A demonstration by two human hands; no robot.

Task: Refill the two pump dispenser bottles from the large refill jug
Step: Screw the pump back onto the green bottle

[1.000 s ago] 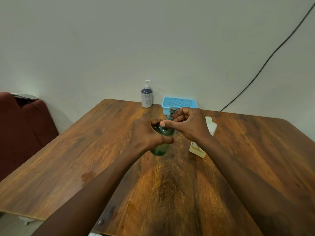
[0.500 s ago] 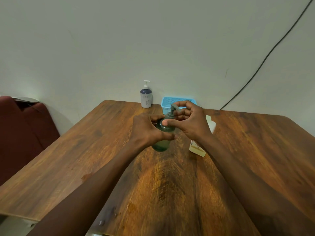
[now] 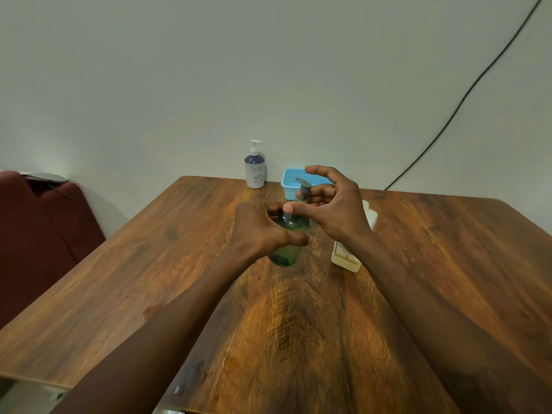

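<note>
A green translucent pump bottle stands on the wooden table at its middle. My left hand grips the bottle's body from the left. My right hand is curled round the grey pump top, thumb at the collar in front, middle fingers behind the stem, index finger lifted above. The white refill jug with yellowish liquid stands just right of the bottle, largely hidden by my right wrist. A second dispenser, white with a dark blue shoulder, stands at the table's far edge by the wall.
A light blue plastic basket sits at the back of the table behind my right hand. A dark red upholstered seat is to the left of the table. A black cable runs down the wall at the right.
My right hand has turned at the pump top and its fingers have spread, so the grey pump head shows more. My left hand keeps its grip on the bottle.
</note>
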